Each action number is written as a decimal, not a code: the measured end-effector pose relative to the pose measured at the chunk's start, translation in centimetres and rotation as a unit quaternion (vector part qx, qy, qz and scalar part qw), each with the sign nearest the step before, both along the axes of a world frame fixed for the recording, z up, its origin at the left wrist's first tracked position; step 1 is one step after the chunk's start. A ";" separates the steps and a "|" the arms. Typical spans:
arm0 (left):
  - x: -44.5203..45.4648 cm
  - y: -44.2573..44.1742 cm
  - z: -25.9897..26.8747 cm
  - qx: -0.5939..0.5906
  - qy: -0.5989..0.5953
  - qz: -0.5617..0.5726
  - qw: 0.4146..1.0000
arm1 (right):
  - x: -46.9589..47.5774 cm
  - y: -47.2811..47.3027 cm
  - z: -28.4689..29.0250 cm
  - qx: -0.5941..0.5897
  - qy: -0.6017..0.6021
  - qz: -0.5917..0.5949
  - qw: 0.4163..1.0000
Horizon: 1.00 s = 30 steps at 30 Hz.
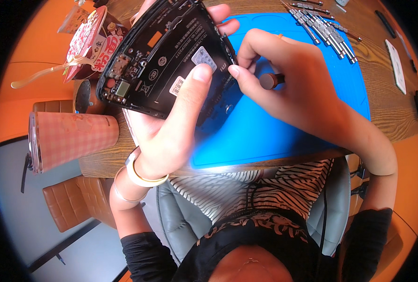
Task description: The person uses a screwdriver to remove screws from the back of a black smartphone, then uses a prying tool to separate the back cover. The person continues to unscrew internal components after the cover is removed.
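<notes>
My left hand [180, 116] holds an opened smartphone [159, 63] tilted in the air, its thumb pressed on the black battery [182, 46]. Circuit parts show along the phone's near left end. At the phone's right edge, the thumb and forefinger of my right hand [286, 70] pinch together; whether a small part lies between them cannot be told. A small tool with a round brown cap [270, 81], likely a screwdriver, is tucked in the right palm. Below the hands lies a blue work mat [265, 130].
Several metal screwdrivers [321, 28] lie at the mat's far right. A white flat object [395, 67] rests further right on the wooden table [388, 116]. At left stand a pink checked tumbler [75, 137] and an instant noodle tub [92, 46] with a fork [47, 73].
</notes>
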<state>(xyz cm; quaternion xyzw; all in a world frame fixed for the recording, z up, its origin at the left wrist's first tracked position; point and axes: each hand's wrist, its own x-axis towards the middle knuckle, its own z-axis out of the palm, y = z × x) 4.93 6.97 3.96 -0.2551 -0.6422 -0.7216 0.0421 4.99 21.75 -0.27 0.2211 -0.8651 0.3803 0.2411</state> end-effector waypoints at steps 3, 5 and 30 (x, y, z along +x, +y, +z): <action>1.1 1.6 1.5 -0.088 -0.165 0.152 0.971 | 0.1 0.0 0.1 0.005 0.002 -0.003 1.000; 0.4 1.1 1.2 -0.064 -0.099 0.121 0.986 | 0.1 0.0 0.1 -0.006 0.002 -0.001 1.000; -3.6 -5.0 -1.4 0.091 -0.139 -0.139 0.976 | -0.2 1.9 2.5 -0.095 -0.327 0.146 0.929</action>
